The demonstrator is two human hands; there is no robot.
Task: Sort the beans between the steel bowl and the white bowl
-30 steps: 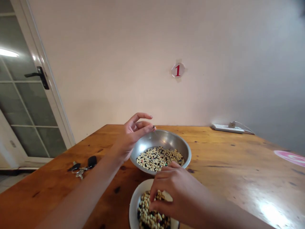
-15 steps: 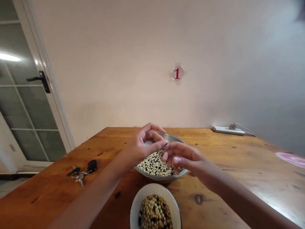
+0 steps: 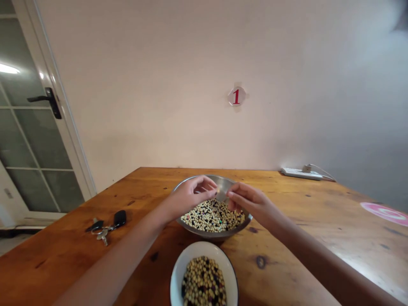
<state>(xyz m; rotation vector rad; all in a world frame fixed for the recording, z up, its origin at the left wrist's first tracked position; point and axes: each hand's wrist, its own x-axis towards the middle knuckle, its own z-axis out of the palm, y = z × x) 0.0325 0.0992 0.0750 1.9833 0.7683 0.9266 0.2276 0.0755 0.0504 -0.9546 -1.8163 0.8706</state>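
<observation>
Above the steel bowl point(image 3: 204, 233), both hands are raised with fingertips facing each other and a small gap between them. My left hand point(image 3: 193, 195) pinches thumb against forefinger; a tiny dark spot shows at the tips, too small to name. My right hand point(image 3: 245, 197) is also closed in a pinch, and what it holds, if anything, cannot be made out. Small round cream and black beads point(image 3: 210, 216), with a few green and red ones, fill the bottom of the steel bowl. Nearer to me stands a white bowl point(image 3: 178, 272) holding similar beads point(image 3: 204, 280).
A bunch of keys point(image 3: 103, 231) with a black fob lies on the wooden table point(image 3: 137, 263) at left. At the back right sits a white power strip point(image 3: 301, 173) with a plug and cable. A pink round sticker point(image 3: 385, 212) is on the right side.
My hands have drawn apart from touching fingertips to a small gap. The right hand's fingers have curled in more. The view has shifted slightly.
</observation>
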